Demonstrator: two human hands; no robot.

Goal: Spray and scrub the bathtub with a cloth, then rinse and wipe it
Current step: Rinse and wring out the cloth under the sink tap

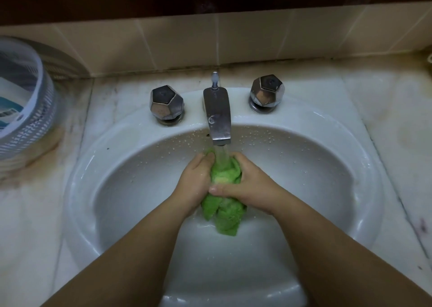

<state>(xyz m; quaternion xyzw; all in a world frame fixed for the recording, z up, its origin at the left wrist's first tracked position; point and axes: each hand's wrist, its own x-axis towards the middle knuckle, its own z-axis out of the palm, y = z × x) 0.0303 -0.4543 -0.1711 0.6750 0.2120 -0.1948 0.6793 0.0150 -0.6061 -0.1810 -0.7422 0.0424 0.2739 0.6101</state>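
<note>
My left hand [195,180] and right hand [245,185] are both clamped on one green cloth [225,204], pressing it between them from either side. My right thumb lies across its front, and my left fingers curl over its far left corner. The cloth is bunched in my grip, with its loose end hanging down below my hands, over the middle of the basin. One stream of water [221,156] falls from the spout [218,117] straight onto the top of the cloth, between my knuckles.

I hold the cloth just under the spout's mouth, so there is little room above. The white sink [350,166] bowl is wide around my hands, with open room to the left, right and near side. Droplets dot its far wall beside the spout.

Two faceted metal knobs stand on the far rim, a left knob [166,104] and a right knob [267,93], one on each side of the one spout. A small pull rod [214,79] rises behind the spout.

Past the rim lies a stained marble counter [397,124], ending at a tiled wall [187,40]. One white slotted basket [25,110] sits far left on the counter, well apart from the sink.
</note>
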